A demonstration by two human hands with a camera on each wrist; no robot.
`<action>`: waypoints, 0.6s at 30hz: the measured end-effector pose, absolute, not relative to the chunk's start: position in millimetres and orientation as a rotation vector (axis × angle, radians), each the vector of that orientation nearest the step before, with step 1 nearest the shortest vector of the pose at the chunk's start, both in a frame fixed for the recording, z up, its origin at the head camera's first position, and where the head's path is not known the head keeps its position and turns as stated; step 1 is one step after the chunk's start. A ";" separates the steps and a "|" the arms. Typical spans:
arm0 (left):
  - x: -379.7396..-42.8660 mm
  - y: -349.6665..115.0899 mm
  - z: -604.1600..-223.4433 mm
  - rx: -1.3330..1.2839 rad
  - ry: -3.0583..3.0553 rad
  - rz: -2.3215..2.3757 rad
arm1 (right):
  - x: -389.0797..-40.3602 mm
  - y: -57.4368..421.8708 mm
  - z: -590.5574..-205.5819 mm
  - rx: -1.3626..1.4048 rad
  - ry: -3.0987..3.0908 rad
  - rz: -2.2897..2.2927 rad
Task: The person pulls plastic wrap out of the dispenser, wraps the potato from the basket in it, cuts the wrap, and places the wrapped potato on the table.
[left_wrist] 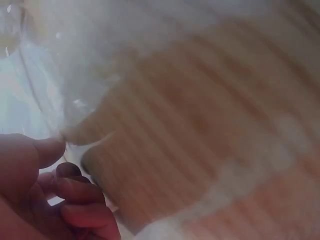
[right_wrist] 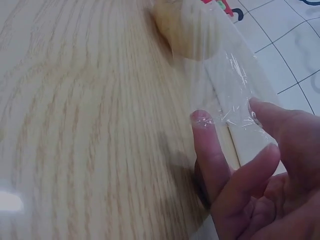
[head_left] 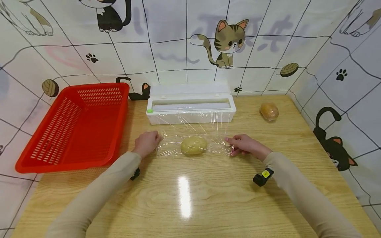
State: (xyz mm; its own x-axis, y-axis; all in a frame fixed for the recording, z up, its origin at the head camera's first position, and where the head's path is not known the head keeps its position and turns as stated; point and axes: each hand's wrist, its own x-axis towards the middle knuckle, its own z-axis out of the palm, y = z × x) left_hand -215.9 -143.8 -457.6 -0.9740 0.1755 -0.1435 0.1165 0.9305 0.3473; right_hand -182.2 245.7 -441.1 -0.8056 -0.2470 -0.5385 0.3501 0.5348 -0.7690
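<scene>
A yellow potato-like lump (head_left: 193,145) sits at the middle of a sheet of clear plastic wrap (head_left: 169,148); I cannot tell whether it lies on or under the film. The sheet runs toward me from a white wrap dispenser (head_left: 190,117). My left hand (head_left: 146,143) pinches the sheet's left edge, thumb against the fingers in the left wrist view. At the right edge, my right hand (head_left: 245,144) holds the film. In the right wrist view, creased film (right_wrist: 225,117) spans between the thumb and a finger, with the lump (right_wrist: 187,30) beyond.
A red plastic basket (head_left: 119,132) stands on the left of the wooden table (head_left: 148,205). At the back right lies a film-wrapped brownish round item (head_left: 269,111). The dispenser's lid (head_left: 190,88) is raised against the cat-patterned wall covering (head_left: 166,56).
</scene>
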 end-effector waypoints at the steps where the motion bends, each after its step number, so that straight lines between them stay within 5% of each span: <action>1: -217.1 -144.2 -456.7 0.200 2.900 0.526 | -181.7 246.4 -440.8 0.082 2.150 -1.292; 18: -226.2 -156.8 -436.7 -0.348 2.330 1.253 | -172.0 274.2 -432.5 0.133 1.922 -1.653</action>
